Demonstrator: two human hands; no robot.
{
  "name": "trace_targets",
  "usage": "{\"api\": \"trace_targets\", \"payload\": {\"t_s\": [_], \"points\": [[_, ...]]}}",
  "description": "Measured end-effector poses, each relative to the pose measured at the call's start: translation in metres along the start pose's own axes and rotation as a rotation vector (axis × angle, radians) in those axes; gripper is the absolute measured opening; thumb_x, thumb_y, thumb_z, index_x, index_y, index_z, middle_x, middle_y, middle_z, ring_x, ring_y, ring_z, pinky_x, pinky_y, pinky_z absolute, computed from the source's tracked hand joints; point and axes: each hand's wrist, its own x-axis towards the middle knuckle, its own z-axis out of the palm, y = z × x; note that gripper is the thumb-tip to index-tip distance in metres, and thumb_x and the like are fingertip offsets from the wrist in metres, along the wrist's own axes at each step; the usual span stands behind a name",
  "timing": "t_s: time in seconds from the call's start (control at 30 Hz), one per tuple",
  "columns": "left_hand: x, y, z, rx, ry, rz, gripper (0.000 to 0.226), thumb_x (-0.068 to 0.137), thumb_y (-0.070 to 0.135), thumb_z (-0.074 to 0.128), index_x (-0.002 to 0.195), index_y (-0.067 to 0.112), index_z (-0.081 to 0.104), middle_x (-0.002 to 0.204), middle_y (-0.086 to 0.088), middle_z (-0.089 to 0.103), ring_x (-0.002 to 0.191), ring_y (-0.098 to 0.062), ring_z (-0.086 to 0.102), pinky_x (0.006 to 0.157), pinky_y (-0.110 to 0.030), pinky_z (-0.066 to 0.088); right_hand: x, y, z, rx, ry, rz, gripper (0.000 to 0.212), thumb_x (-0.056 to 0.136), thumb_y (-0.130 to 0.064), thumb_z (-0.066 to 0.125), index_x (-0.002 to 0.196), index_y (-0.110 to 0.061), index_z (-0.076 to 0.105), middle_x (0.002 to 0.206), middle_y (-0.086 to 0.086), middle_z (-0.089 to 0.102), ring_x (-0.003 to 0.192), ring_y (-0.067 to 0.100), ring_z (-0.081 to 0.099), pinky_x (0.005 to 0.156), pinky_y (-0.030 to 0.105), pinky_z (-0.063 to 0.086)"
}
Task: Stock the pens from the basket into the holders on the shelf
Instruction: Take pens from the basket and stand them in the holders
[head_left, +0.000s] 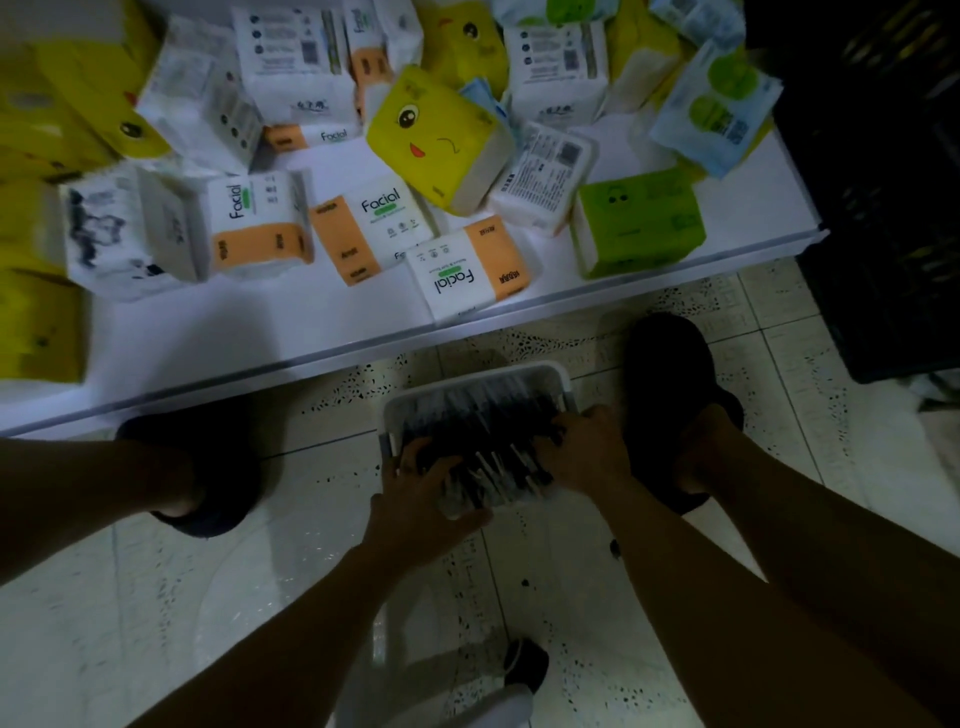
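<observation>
The pale speckled tiled floor (156, 597) spreads out on every side of the basket. Beyond the basket's far rim runs the long flat white shelf (260, 332), its front edge slanting across my view. To the far right of the basket stands a black slatted plastic crate (883, 208).

On the shelf, further beyond the basket, lie scattered soft tissue packs. A yellow pack with a cartoon face (436, 140) lies tilted straight beyond the basket. A bright green pack (639, 218) sits beyond it to the right. White and orange packs marked Facial (374, 234) lie beyond it to the left, and one of them overhangs the shelf edge nearest the basket.

My feet are in dark slippers. The right slipper (670, 395) is just beside the basket's right wall, and the left slipper (208, 467) is well off to the basket's left.

The small white rectangular plastic basket (519, 371) rests on the floor between my feet. My left hand (421, 499) is at its near left corner, fingers and thumb curled round a bunch of pens. My right hand (582, 447) is at its right side with fingers bent down into the pile. I cannot tell whether it grips anything.

The dark slim pens with pale ends (493, 415) fill the basket, lying roughly lengthways from its near rim to its far rim.
</observation>
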Motion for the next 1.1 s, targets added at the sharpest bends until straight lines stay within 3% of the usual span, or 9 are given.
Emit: {"api": "trace_targets", "payload": {"t_s": [0.2,0.27,0.37,0.5,0.63,0.7,0.8,0.93,1.1], "points": [[-0.011,-0.005,-0.005,0.116,0.169,-0.112,0.078,0.073,0.069,0.06,0.133,0.023,0.042,0.147,-0.006,0.031,0.138,-0.031,0.024,0.109,-0.053,0.031,-0.022,-0.017,0.026,-0.103,0.11,0.066,0.038,0.094,-0.04,0.052,0.122,-0.015,0.059,0.123,0.014,0.048,0.11,0.03,0.051,0.091,0.035,0.044],[-0.009,0.0,-0.006,0.203,0.192,-0.098,0.064,0.076,0.067,0.058,0.121,0.022,0.053,0.129,-0.006,0.053,0.128,-0.029,0.044,0.102,-0.045,0.037,-0.026,-0.021,0.032,-0.117,0.212,0.036,0.039,0.093,-0.038,0.054,0.125,-0.014,0.056,0.13,0.013,0.045,0.118,0.03,0.045,0.098,0.038,0.038],[-0.008,0.01,-0.007,0.203,0.016,-0.112,0.047,0.085,0.064,0.05,0.113,0.027,0.06,0.091,0.003,0.068,0.092,-0.018,0.065,0.093,-0.036,0.048,-0.024,-0.027,0.03,-0.152,0.267,-0.042,0.038,0.092,-0.036,0.055,0.122,-0.014,0.054,0.128,0.012,0.048,0.12,0.03,0.043,0.099,0.038,0.033],[-0.002,0.018,-0.006,0.044,-0.088,-0.224,0.03,0.091,0.039,0.054,0.107,0.016,0.062,0.089,-0.002,0.067,0.084,-0.022,0.066,0.079,-0.037,0.057,-0.018,-0.034,0.025,-0.132,0.208,-0.132,0.028,0.093,-0.032,0.055,0.114,-0.014,0.059,0.115,0.009,0.061,0.109,0.027,0.055,0.09,0.035,0.04],[0.001,0.029,-0.018,-0.302,-0.151,-0.308,0.023,0.091,0.035,0.054,0.093,0.014,0.062,0.087,-0.007,0.066,0.082,-0.021,0.064,0.076,-0.033,0.056,-0.016,-0.033,0.029,-0.034,0.079,-0.142,0.024,0.095,-0.027,0.055,0.113,-0.011,0.06,0.113,0.01,0.063,0.102,0.028,0.061,0.081,0.036,0.049],[-0.002,0.033,-0.029,-0.439,-0.154,-0.357,0.021,0.093,0.033,0.054,0.085,0.015,0.06,0.08,-0.006,0.063,0.071,-0.017,0.059,0.06,-0.024,0.052,-0.014,-0.034,0.032,-0.025,0.053,-0.135,0.029,0.096,-0.027,0.054,0.12,-0.011,0.057,0.118,0.011,0.061,0.105,0.029,0.061,0.082,0.037,0.05],[-0.011,0.032,-0.05,-0.539,-0.164,-0.396,0.031,0.096,0.037,0.049,0.075,0.015,0.056,0.063,-0.002,0.055,0.05,-0.01,0.048,0.035,-0.012,0.034,-0.01,-0.035,0.031,-0.047,0.061,-0.1,0.026,0.096,-0.029,0.055,0.112,-0.009,0.059,0.113,0.011,0.064,0.101,0.028,0.063,0.079,0.034,0.049],[-0.021,0.031,-0.074,-0.517,-0.178,-0.338,0.036,0.099,0.027,0.044,0.068,0.011,0.055,0.061,-0.004,0.053,0.051,-0.015,0.047,0.047,-0.018,0.037,-0.008,-0.039,0.028,-0.088,0.049,-0.064,0.024,0.094,-0.029,0.06,0.103,-0.007,0.064,0.107,0.011,0.067,0.099,0.027,0.064,0.08,0.033,0.05],[-0.028,0.037,-0.082,-0.46,-0.22,-0.196,0.027,0.101,0.023,0.043,0.093,0.007,0.064,0.078,-0.008,0.059,0.065,-0.017,0.055,0.062,-0.026,0.048,-0.003,-0.041,0.024,-0.086,-0.002,-0.019,0.027,0.094,-0.029,0.059,0.108,-0.006,0.064,0.112,0.012,0.066,0.103,0.027,0.063,0.082,0.033,0.05]]}}
